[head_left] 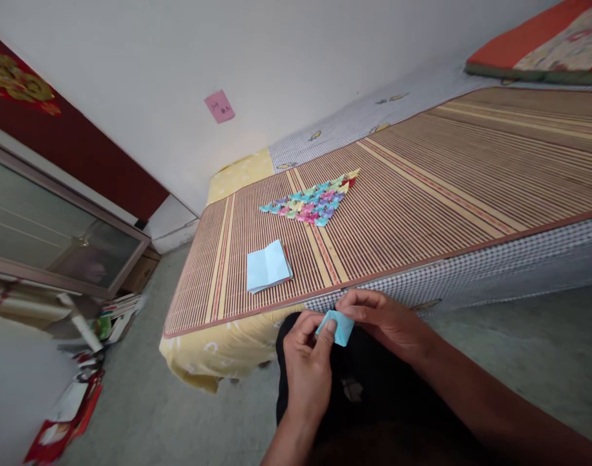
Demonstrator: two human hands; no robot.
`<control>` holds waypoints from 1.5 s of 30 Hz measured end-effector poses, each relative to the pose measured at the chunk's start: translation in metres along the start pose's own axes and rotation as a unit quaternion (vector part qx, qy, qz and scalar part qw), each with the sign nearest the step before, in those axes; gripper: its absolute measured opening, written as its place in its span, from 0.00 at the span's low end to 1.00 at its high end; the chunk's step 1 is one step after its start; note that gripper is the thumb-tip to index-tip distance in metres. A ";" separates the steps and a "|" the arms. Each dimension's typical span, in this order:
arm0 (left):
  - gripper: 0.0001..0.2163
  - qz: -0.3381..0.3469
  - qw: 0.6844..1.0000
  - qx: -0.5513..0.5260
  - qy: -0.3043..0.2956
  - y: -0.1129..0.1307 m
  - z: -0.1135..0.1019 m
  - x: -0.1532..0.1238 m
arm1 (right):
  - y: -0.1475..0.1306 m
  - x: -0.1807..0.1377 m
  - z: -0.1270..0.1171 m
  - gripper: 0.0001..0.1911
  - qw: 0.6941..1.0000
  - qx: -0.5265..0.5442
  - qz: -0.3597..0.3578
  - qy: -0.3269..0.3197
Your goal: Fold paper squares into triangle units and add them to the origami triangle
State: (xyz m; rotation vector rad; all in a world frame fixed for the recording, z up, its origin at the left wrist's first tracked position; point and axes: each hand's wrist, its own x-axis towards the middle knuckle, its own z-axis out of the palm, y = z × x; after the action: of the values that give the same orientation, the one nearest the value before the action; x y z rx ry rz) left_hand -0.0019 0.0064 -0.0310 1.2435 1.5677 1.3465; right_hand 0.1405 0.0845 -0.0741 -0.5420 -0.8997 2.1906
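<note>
A small folded piece of light-blue paper (pixel 343 329) is held over my lap, just off the bed's near edge. My left hand (pixel 309 353) pinches it from the left, thumb flat on its face. My right hand (pixel 376 317) grips its upper right corner between thumb and fingers. On the bed mat, a stack of pale-blue paper sheets (pixel 268 266) lies nearby, its top sheet creased. Farther back, many small folded paper pieces (pixel 308 202) in several colours are laid out together in a triangle.
A striped woven mat (pixel 412 194) covers the bed, with yellow cloth (pixel 218 349) hanging at its left corner. An orange-edged quilt (pixel 519 39) lies at the far right. At left stand a glass-fronted cabinet (pixel 48 220) and floor clutter (pixel 77 401). A pink note (pixel 219 106) is on the wall.
</note>
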 end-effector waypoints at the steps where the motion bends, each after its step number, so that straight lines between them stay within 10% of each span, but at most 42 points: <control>1: 0.13 0.002 1.000 0.002 -0.002 0.001 0.000 0.000 | 0.000 0.001 0.000 0.09 1.000 0.011 0.003 -0.008; 9: 0.13 0.004 1.000 0.019 -0.010 -0.001 0.001 -0.002 | -0.002 0.003 0.005 0.12 1.000 -0.001 -0.025 0.002; 17: 0.12 -0.066 0.996 -0.056 0.005 -0.007 0.004 -0.002 | -0.009 -0.005 0.023 0.06 0.925 -0.307 -0.202 0.101; 22: 0.11 -0.059 0.987 -0.133 0.069 -0.006 0.007 -0.004 | -0.009 -0.004 0.020 0.08 0.953 -0.250 -0.134 0.105; 34: 0.09 -0.032 0.992 -0.123 0.003 -0.009 -0.009 -0.012 | -0.020 -0.013 0.021 0.06 0.971 -0.198 -0.129 0.034; 45: 0.07 -0.006 0.994 -0.101 0.032 -0.014 -0.013 -0.006 | -0.012 -0.015 0.019 0.02 0.925 -0.318 -0.205 0.038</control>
State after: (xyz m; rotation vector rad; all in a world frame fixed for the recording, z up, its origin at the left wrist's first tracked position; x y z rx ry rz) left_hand -0.0153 -0.0026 -0.0424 1.0766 1.4395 1.5097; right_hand 0.1442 0.0715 -0.0510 -0.6589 -1.5372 1.4675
